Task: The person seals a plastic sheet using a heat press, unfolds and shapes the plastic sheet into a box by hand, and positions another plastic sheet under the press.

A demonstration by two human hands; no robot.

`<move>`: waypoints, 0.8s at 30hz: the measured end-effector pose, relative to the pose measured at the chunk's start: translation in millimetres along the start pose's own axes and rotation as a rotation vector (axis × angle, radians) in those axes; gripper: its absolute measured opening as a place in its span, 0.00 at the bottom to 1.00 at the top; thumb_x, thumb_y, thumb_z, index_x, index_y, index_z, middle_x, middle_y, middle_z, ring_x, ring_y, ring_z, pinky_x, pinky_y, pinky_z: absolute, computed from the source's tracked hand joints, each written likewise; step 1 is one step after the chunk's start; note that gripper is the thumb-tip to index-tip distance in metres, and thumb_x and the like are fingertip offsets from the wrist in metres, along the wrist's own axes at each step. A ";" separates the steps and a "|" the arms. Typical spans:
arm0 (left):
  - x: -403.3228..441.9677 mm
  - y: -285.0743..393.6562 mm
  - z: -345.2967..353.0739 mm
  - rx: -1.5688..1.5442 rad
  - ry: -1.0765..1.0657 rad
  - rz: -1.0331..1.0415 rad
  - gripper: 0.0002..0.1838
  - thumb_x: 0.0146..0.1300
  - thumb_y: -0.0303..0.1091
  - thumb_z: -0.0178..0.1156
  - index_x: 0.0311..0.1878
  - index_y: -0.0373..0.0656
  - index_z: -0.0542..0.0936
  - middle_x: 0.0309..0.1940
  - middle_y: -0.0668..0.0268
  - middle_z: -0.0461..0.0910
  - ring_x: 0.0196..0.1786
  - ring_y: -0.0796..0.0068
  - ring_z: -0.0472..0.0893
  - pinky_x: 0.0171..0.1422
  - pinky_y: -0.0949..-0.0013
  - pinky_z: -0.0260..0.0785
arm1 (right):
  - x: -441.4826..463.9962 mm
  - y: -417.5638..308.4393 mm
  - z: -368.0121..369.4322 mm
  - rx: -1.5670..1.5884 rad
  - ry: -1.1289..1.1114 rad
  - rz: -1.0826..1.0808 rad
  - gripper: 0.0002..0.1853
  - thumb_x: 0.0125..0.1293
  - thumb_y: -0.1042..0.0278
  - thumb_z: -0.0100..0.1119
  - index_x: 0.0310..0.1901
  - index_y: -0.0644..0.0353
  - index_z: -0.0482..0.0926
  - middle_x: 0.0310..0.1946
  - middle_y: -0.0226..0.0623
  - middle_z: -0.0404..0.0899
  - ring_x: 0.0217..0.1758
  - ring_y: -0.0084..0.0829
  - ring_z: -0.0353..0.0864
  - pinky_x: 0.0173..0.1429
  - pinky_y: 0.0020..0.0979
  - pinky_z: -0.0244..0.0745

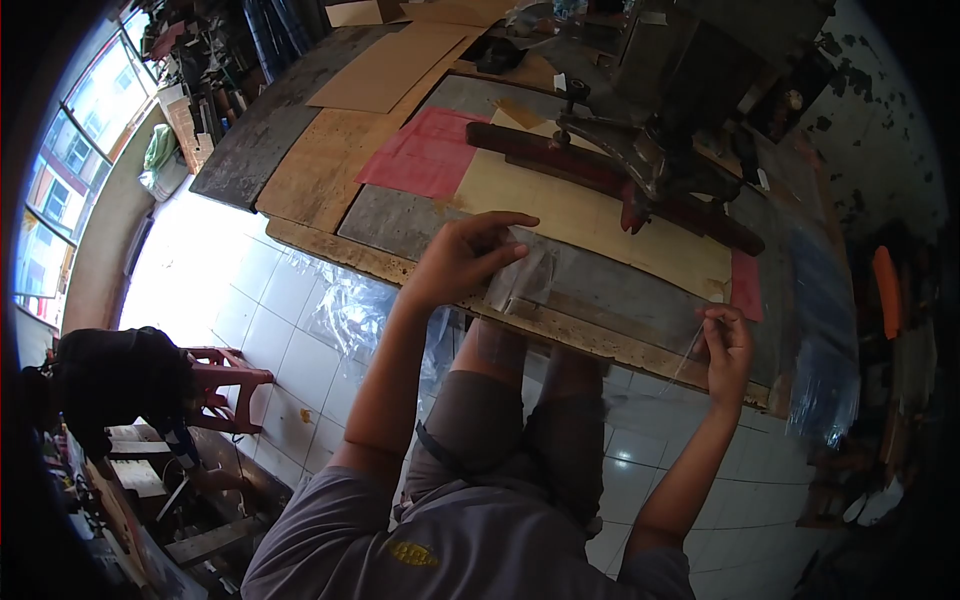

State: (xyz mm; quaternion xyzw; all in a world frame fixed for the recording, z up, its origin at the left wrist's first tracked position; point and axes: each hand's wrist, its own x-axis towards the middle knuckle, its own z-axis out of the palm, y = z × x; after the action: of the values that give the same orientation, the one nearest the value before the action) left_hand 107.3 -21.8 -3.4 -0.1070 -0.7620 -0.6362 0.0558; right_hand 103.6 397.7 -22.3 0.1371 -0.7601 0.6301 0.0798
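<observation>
My left hand point(470, 257) is over the front edge of the workbench, its thumb and fingers apart, beside a piece of clear plastic film point(525, 277). At the right, my right hand point(724, 345) pinches the edge of a thin clear sheet that hangs over the bench's front edge. Beyond my hands, a long dark red bar point(600, 178) of a metal machine point(655, 150) lies across a yellow sheet point(590, 222). Red sheets point(420, 155) show at both ends of the yellow one.
Brown cardboard point(385, 75) lies on the bench's far left. Blue-tinted plastic sheets point(825, 330) hang at the right end. Crumpled clear plastic point(355, 315) is on the tiled floor, and a red stool point(230, 385) stands at the left.
</observation>
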 end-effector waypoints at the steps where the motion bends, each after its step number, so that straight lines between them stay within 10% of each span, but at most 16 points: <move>1: -0.2 0.2 0.6 0.000 0.005 0.004 0.19 0.72 0.30 0.71 0.65 0.41 0.85 0.30 0.80 0.78 0.32 0.93 0.71 0.38 0.80 0.65 | 0.1 0.5 0.1 0.002 0.003 -0.010 0.05 0.81 0.70 0.60 0.51 0.58 0.81 0.50 0.34 0.84 0.34 0.14 0.74 0.39 0.22 0.72; 24: -0.3 -0.1 2.6 0.013 0.026 0.012 0.19 0.72 0.29 0.71 0.64 0.40 0.85 0.32 0.78 0.82 0.35 0.93 0.76 0.40 0.80 0.69 | -1.0 1.1 2.5 -0.092 -0.023 0.012 0.09 0.82 0.64 0.59 0.54 0.59 0.79 0.42 0.28 0.82 0.37 0.13 0.75 0.37 0.20 0.70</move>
State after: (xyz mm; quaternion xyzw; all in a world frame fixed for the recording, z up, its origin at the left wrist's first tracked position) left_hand 107.6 -19.3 -4.0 -0.1029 -0.7646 -0.6323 0.0704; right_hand 104.4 395.5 -24.0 0.1359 -0.7899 0.5934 0.0735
